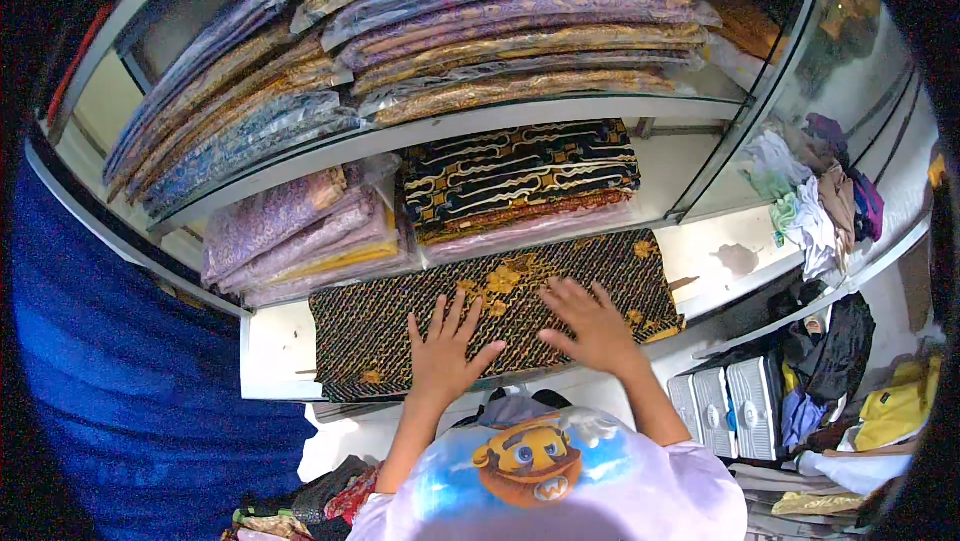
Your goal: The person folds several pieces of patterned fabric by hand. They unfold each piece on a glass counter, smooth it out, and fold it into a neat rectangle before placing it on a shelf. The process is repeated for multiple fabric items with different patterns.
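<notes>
A black and gold batik cloth [360, 331], folded into a long rectangle with yellow flower motifs, lies flat on the white ledge [274, 353] before me. My left hand [444, 353] rests palm down on its middle, fingers spread. To the right, my right hand [589, 323] is also laid flat over the cloth, with its fingers apart. Neither hand grips anything. Just behind the cloth, on the lower shelf, sits a stack of dark batik fabrics [525, 173]. Left of that is a pile of purple patterned fabrics [285, 218] in clear plastic.
Plastic-wrapped folded fabrics [525, 23] fill the upper shelf above a metal-edged rail [450, 132]. Crumpled clothes [817, 211] lie at the right. A blue curtain [127, 391] hangs at the left. White ribbed containers [724, 410] and more clothes stand at lower right.
</notes>
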Demonstrator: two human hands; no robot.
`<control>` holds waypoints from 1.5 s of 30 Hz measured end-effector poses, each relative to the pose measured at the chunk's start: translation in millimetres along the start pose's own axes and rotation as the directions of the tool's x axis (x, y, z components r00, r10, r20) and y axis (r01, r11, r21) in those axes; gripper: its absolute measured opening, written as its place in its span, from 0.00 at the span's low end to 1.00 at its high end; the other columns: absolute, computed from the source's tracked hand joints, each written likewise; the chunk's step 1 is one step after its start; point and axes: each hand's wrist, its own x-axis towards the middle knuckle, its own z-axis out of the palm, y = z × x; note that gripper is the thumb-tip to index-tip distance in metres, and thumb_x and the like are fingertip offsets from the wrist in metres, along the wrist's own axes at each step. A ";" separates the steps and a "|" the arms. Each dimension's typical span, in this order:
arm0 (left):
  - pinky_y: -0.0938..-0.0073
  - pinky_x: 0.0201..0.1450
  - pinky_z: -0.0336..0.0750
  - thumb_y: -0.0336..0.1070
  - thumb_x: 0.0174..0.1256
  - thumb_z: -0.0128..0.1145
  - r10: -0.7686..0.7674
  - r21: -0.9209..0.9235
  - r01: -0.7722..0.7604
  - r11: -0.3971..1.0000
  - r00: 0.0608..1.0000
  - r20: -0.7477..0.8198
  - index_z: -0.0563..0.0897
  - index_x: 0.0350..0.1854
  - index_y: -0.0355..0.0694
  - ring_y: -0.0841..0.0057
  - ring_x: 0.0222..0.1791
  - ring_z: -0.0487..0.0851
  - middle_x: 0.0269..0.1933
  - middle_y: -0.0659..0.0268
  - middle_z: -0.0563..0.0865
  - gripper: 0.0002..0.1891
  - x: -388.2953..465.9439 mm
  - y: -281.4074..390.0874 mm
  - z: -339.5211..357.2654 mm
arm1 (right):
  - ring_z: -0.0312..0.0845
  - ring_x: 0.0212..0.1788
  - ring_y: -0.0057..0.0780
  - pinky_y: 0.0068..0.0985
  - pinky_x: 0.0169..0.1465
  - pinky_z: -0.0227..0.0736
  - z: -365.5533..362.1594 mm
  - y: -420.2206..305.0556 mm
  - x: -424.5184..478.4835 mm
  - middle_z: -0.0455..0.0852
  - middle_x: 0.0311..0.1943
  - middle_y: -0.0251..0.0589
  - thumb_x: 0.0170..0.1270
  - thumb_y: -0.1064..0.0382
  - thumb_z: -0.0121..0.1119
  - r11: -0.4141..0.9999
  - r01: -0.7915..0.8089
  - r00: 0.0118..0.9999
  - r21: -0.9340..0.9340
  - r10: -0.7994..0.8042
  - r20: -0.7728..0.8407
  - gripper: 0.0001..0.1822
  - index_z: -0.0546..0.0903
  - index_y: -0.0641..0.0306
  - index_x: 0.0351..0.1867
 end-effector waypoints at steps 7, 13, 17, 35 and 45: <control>0.39 0.67 0.34 0.72 0.58 0.39 -0.001 0.030 0.000 1.000 1.000 0.014 0.60 0.69 0.53 0.64 0.72 0.50 0.71 0.64 0.56 0.40 2.4 2.8 -2.7 | 0.45 0.72 0.35 0.48 0.70 0.37 -9.3 75.3 -3.5 0.54 0.70 0.37 0.64 0.36 0.39 0.929 -0.370 0.919 -0.024 0.363 -0.154 0.34 0.59 0.48 0.67; 0.40 0.67 0.32 0.73 0.56 0.40 -0.120 0.023 0.119 0.993 0.992 0.048 0.58 0.69 0.50 0.63 0.72 0.48 0.72 0.64 0.55 0.42 -7.4 -27.3 -20.7 | 0.45 0.71 0.37 0.47 0.70 0.34 -11.1 70.1 -2.4 0.53 0.70 0.39 0.65 0.39 0.40 0.925 -0.379 0.916 -0.021 0.371 -0.153 0.33 0.59 0.51 0.68; 0.40 0.67 0.30 0.72 0.54 0.44 -0.326 0.058 0.323 0.945 0.943 0.063 0.57 0.70 0.49 0.61 0.73 0.44 0.72 0.65 0.52 0.45 -18.5 -59.1 -43.4 | 0.48 0.71 0.40 0.48 0.70 0.33 -12.7 48.3 5.2 0.56 0.69 0.45 0.64 0.41 0.45 0.948 -0.319 0.930 -0.021 0.308 -0.201 0.33 0.62 0.56 0.66; 0.42 0.68 0.32 0.60 0.60 0.50 -0.705 -0.062 0.712 0.700 0.673 -0.225 0.68 0.64 0.45 0.64 0.70 0.55 0.67 0.60 0.64 0.33 -81.1 -122.5 -51.2 | 0.47 0.71 0.39 0.48 0.70 0.37 21.0 -31.8 47.8 0.53 0.70 0.42 0.59 0.38 0.48 0.999 0.014 0.997 0.035 -0.012 -0.080 0.36 0.59 0.49 0.67; 0.58 0.56 0.61 0.49 0.60 0.56 -0.690 -0.250 0.685 0.684 0.497 -0.527 0.77 0.50 0.35 0.57 0.51 0.72 0.47 0.54 0.78 0.23 -120.7 -88.0 -40.5 | 0.49 0.70 0.45 0.52 0.69 0.37 45.5 -61.5 66.5 0.55 0.69 0.44 0.62 0.44 0.46 0.992 0.129 0.984 -0.008 -0.129 -0.120 0.33 0.60 0.50 0.67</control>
